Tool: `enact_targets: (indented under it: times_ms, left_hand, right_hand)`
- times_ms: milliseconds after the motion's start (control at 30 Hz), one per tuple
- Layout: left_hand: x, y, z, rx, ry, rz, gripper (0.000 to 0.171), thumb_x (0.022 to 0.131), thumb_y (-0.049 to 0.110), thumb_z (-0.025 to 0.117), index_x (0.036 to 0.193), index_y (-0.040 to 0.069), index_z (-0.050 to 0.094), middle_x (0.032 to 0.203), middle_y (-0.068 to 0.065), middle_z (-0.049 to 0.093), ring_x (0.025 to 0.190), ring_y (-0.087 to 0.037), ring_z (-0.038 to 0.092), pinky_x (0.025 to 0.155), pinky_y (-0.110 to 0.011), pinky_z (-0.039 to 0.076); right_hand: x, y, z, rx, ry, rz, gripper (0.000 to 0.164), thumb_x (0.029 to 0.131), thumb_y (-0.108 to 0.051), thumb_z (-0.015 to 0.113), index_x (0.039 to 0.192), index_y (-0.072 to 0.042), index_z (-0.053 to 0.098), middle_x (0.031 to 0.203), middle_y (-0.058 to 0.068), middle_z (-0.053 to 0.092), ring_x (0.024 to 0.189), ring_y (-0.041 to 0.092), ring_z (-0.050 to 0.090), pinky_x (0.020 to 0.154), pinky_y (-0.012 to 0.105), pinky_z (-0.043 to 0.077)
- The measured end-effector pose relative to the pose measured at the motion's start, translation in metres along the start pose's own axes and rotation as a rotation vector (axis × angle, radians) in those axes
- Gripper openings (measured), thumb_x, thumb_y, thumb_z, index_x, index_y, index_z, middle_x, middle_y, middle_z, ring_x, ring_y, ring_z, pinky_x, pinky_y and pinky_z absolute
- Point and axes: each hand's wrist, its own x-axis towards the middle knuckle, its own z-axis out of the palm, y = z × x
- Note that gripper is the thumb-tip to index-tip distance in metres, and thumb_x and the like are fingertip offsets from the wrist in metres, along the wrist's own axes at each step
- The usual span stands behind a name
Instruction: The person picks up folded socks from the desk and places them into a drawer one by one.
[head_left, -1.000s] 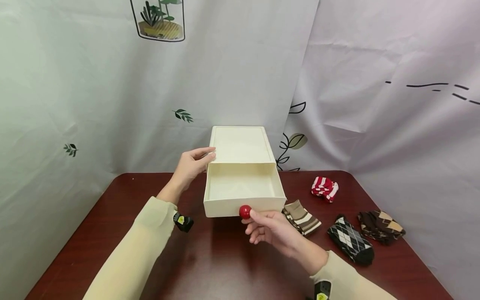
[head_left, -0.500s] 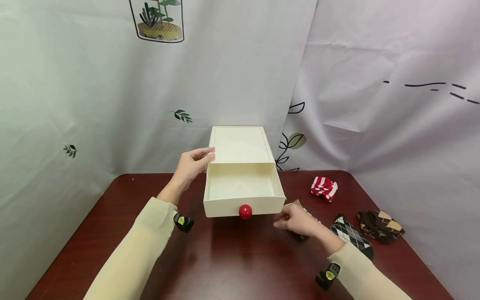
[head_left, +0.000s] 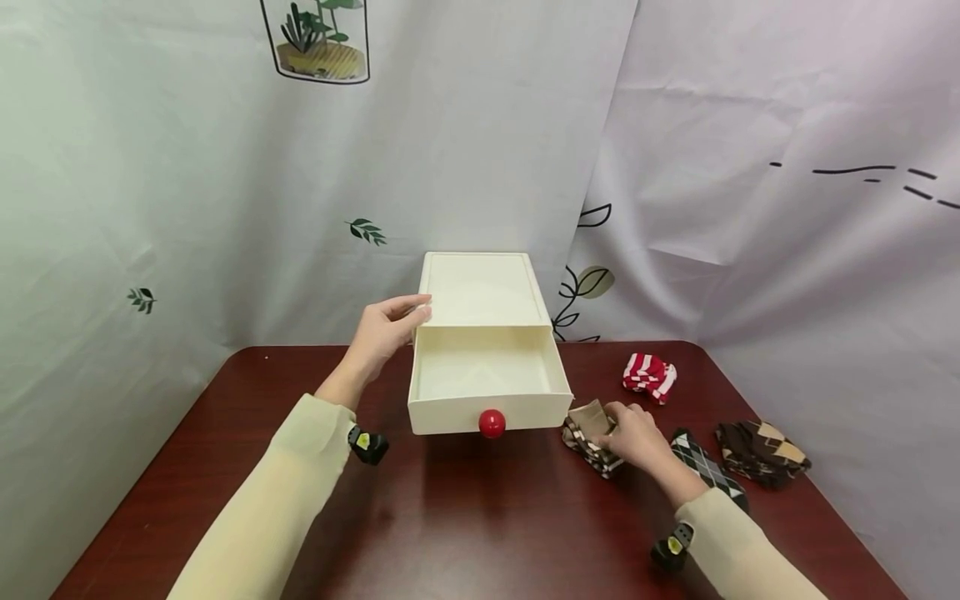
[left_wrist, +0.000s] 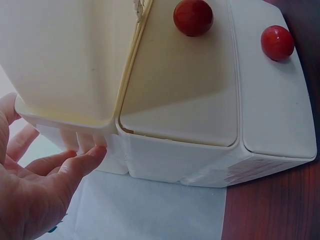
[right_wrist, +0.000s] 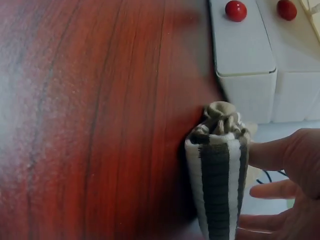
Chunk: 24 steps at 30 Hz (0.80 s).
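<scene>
A white cabinet [head_left: 483,287] of stacked drawers stands at the table's back, its top drawer [head_left: 491,412] pulled out and bare inside. Red ball knobs sit on the drawer fronts, one knob [head_left: 491,423] on the pulled-out drawer. My left hand [head_left: 382,333] rests against the cabinet's left side; the left wrist view shows its fingers [left_wrist: 87,162] lightly touching the wall. To the right of the drawer, my right hand [head_left: 637,435] grips folded brown striped socks [head_left: 588,425], which look bunched. The right wrist view shows the striped socks [right_wrist: 217,180] beside my thumb and fingers; the fingertips' far side is hidden.
Farther right on the dark red table [head_left: 480,533] lie red-and-white striped socks [head_left: 649,377], black-and-grey argyle socks [head_left: 705,467] partly behind my right arm, and brown argyle socks [head_left: 762,452]. A printed white curtain [head_left: 480,150] hangs behind the table.
My right hand has let go of the red knob, moved right and taken hold of the brown striped socks, which are now bunched. My left hand stays in place.
</scene>
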Motion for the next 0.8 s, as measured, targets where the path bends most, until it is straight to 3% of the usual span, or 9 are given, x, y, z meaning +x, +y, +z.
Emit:
enact_targets:
  times_ms: [333, 600, 800]
  left_hand:
    - [-0.001, 0.000, 0.000, -0.001, 0.007, -0.003, 0.043, 0.087, 0.032, 0.066, 0.126, 0.012, 0.061, 0.126, -0.007, 0.056, 0.102, -0.018, 0.057, 0.079, -0.032, 0.050]
    - [0.000, -0.001, 0.001, 0.010, 0.015, -0.006, 0.044, 0.087, 0.033, 0.066, 0.126, 0.013, 0.061, 0.126, -0.007, 0.056, 0.100, -0.018, 0.057, 0.079, -0.032, 0.050]
    - [0.000, -0.002, 0.001, -0.003, 0.020, 0.000, 0.044, 0.087, 0.033, 0.067, 0.125, 0.012, 0.061, 0.128, -0.007, 0.054, 0.103, -0.019, 0.056, 0.082, -0.037, 0.049]
  right_hand:
    - [0.007, 0.009, 0.010, 0.134, -0.078, 0.023, 0.069, 0.073, -0.017, 0.079, 0.133, -0.001, 0.048, 0.102, 0.022, 0.061, 0.081, 0.028, 0.054, 0.069, 0.041, 0.045]
    - [0.007, 0.014, 0.017, 0.262, 0.033, 0.022, 0.042, 0.075, -0.001, 0.073, 0.116, 0.001, 0.064, 0.103, 0.020, 0.064, 0.082, 0.025, 0.056, 0.067, 0.035, 0.046]
    - [0.009, 0.017, 0.015, 0.374, 0.072, 0.081, 0.028, 0.076, 0.000, 0.071, 0.103, 0.003, 0.070, 0.097, 0.017, 0.067, 0.078, 0.021, 0.055, 0.064, 0.029, 0.044]
